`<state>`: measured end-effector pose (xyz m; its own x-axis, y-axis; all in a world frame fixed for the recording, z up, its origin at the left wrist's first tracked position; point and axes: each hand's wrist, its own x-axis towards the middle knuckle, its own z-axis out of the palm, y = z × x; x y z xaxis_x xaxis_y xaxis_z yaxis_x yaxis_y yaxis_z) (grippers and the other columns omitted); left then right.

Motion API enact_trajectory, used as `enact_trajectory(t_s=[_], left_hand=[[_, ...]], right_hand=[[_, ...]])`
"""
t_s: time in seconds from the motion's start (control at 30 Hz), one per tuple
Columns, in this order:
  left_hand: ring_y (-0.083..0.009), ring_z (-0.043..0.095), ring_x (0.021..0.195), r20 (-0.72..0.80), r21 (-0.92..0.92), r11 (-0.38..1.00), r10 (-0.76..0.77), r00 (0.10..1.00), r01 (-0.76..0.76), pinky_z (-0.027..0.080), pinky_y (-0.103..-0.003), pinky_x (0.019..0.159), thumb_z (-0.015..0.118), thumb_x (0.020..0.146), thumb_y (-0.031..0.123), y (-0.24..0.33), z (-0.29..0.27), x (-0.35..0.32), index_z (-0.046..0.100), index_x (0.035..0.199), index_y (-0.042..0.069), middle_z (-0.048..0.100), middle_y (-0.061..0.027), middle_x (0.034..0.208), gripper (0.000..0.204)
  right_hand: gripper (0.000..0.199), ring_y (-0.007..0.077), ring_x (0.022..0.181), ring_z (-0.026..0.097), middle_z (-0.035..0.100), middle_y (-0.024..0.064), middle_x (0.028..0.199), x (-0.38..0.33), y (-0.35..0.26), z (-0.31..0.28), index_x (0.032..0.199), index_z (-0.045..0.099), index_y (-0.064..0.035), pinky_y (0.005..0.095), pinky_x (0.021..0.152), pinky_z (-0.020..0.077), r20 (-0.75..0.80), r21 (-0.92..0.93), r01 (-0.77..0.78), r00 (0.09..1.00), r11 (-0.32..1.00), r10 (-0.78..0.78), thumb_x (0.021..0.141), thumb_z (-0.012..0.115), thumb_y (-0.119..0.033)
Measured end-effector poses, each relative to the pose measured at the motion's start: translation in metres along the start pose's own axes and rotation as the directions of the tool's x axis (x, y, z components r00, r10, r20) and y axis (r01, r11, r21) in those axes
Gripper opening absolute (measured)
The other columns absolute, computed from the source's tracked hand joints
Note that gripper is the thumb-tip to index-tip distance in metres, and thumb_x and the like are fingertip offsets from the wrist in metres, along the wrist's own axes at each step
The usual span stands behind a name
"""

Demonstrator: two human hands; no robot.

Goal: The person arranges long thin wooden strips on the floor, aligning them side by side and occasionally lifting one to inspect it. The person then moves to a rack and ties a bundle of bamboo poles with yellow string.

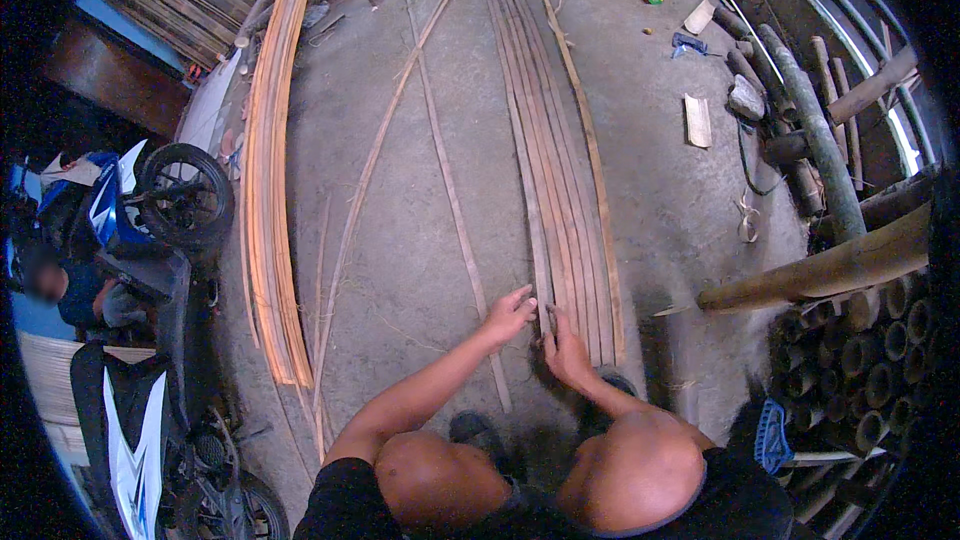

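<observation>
Far ends of the bamboo strips [560, 170] past the top edge, stacked pole ends [860, 360] lost in dark rim

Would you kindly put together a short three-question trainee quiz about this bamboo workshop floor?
1. True or false: both hands touch the near end of the flat row of bamboo strips.
2. Which lies nearer the left hand: A) the curved strip bundle, B) the single loose strip?
3. What stands at the far left?

Key:
1. True; the right hand is there too.
2. B.
3. A motorbike, on the concrete floor.
</observation>
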<state>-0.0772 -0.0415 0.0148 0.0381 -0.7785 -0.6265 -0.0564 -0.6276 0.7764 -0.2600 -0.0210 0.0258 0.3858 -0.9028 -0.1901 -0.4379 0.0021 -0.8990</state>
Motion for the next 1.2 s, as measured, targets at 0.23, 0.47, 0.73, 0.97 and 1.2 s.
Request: enact_trajectory(t_s=[0.23, 0.47, 0.73, 0.97, 1.2], left_hand=[[-0.0242, 0.066, 0.094, -0.157, 0.063, 0.99, 0.133, 0.979, -0.124, 0.052, -0.036, 0.084, 0.053, 0.103, 0.032, -0.009, 0.016, 0.017, 0.049, 0.142, 0.003, 0.068, -0.0123, 0.111, 0.05], [-0.0423, 0.035, 0.14, -0.055, 0.732, 0.626, 0.45, 0.891, -0.27, 0.027, -0.056, 0.113, 0.051, 0.1, 0.04, 0.031, 0.028, 0.026, 0.039, 0.15, 0.006, 0.04, -0.024, 0.151, 0.062], [-0.0394, 0.016, 0.151, 0.467, 0.828, 0.07, 0.463, 0.753, -0.556, 0.007, -0.06, 0.12, 0.048, 0.1, 0.043, 0.065, 0.069, 0.069, 0.035, 0.152, 0.004, 0.021, -0.0185, 0.163, 0.066], [-0.0358, 0.019, 0.151, 0.457, 0.86, 0.024, 0.407, 0.791, -0.51, 0.006, -0.059, 0.121, 0.047, 0.098, 0.045, 0.051, 0.068, 0.069, 0.039, 0.148, 0.0, 0.027, -0.0186, 0.161, 0.068], [-0.0352, 0.019, 0.152, 0.409, 0.843, 0.084, 0.542, 0.734, -0.531, 0.005, -0.057, 0.122, 0.048, 0.098, 0.048, 0.031, 0.052, 0.059, 0.032, 0.15, -0.005, 0.022, -0.0194, 0.163, 0.076]], right_hand=[[0.048, 0.0265, 0.073, 0.065, 0.065, 0.0158, 0.085, -0.011, 0.037, 0.007, 0.145, 0.037, -0.0036, 0.0401, 0.07, 0.0522, -0.036, 0.058, -0.022, 0.999, 0.998, 0.024, 0.101, 0.051, -0.015], [0.047, 0.0276, 0.081, 0.067, 0.069, 0.0176, 0.096, -0.014, 0.012, -0.052, 0.146, 0.041, -0.0054, 0.0403, 0.073, 0.0527, -0.212, 0.025, -0.029, 0.977, 0.999, 0.034, 0.103, 0.05, -0.023], [0.056, 0.0445, 0.058, 0.063, 0.063, 0.0249, 0.067, -0.014, 0.029, -0.096, 0.152, 0.04, -0.0206, 0.0502, 0.059, 0.0535, -0.21, -0.253, -0.133, 0.975, 0.958, 0.08, 0.099, 0.056, -0.026], [0.05, 0.0485, 0.06, 0.063, 0.065, 0.0271, 0.07, -0.021, 0.034, -0.093, 0.148, 0.047, -0.0238, 0.0558, 0.062, 0.0541, -0.131, -0.3, -0.094, 0.99, 0.949, 0.057, 0.099, 0.056, -0.031], [0.057, 0.0473, 0.065, 0.064, 0.062, 0.0282, 0.07, -0.006, 0.028, -0.089, 0.15, 0.043, -0.0259, 0.0533, 0.06, 0.0511, 0.002, -0.366, -0.141, 0.988, 0.92, 0.153, 0.096, 0.062, -0.03]])
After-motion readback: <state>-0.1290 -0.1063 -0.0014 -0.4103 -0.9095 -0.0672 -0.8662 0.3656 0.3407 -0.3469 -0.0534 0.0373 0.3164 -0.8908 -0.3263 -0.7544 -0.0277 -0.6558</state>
